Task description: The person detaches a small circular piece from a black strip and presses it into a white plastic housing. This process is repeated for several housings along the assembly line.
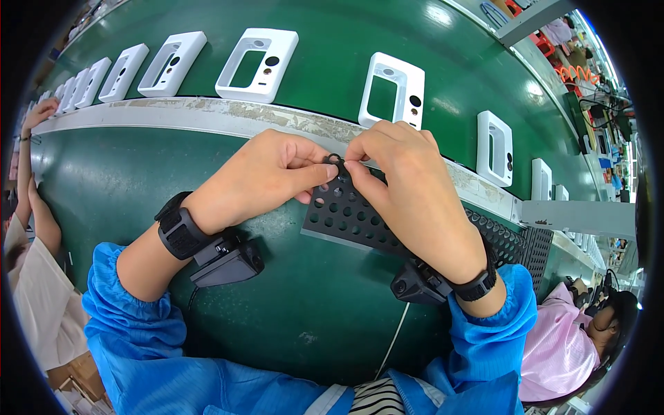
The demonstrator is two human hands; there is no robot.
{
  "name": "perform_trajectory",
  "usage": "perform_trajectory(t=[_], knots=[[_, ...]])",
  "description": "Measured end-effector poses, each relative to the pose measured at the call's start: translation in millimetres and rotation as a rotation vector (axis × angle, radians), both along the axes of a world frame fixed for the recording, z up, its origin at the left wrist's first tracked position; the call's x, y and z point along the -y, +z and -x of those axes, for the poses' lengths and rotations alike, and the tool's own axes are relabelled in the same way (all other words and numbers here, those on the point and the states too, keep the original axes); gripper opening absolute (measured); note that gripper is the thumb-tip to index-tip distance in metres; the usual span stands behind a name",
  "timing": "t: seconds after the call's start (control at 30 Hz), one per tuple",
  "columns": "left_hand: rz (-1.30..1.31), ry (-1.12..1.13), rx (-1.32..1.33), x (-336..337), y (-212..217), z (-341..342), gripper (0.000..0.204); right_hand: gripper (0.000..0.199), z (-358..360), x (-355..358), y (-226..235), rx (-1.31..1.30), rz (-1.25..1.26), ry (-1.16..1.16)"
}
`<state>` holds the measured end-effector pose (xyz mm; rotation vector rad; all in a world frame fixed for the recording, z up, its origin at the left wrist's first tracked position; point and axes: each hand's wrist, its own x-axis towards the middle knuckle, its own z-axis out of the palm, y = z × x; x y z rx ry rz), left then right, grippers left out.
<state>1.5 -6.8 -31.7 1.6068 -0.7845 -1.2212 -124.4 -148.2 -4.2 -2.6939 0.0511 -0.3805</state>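
A black sheet with rows of round holes [344, 220] is held at its upper left corner by my left hand [266, 173]. The left thumb presses on top of it, with the fingers curled beneath. My right hand [408, 173] is closed, its thumb and index fingertip pinched together at the sheet's top edge beside the left thumb. A small black ring shape [335, 158] shows at that corner between the two hands. Whatever the right fingertips grip is too small to make out. The sheet's right part passes under my right hand.
White housings with rectangular openings, such as this one [257, 66], line the green belt [332, 41] behind a worn pale rail [207, 114]. More black perforated sheets [505, 238] lie right. Another person's hand [43, 111] reaches to the belt at far left; someone in pink [560, 346] sits right.
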Motion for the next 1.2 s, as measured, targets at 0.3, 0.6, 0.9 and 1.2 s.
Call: perform_trajectory(t=[0.3,0.6,0.9,1.2], knots=[[0.023,0.04,-0.019,2.4,2.2,4.2,0.023,0.008,2.0,3.0,9.7,0.051,-0.058,-0.005],[0.012,-0.021,-0.044,-2.4,-0.6,-0.7,0.02,0.012,-13.4,25.5,35.1,-0.027,-0.214,0.074],[0.013,-0.008,-0.027,-5.8,-0.2,-2.0,0.021,0.023,-86.7,41.6,-10.8,0.052,-0.283,0.126],[0.046,0.066,-0.052,-6.9,-0.9,-3.3,0.02,0.017,-94.0,40.0,-29.6,0.074,-0.31,0.032]])
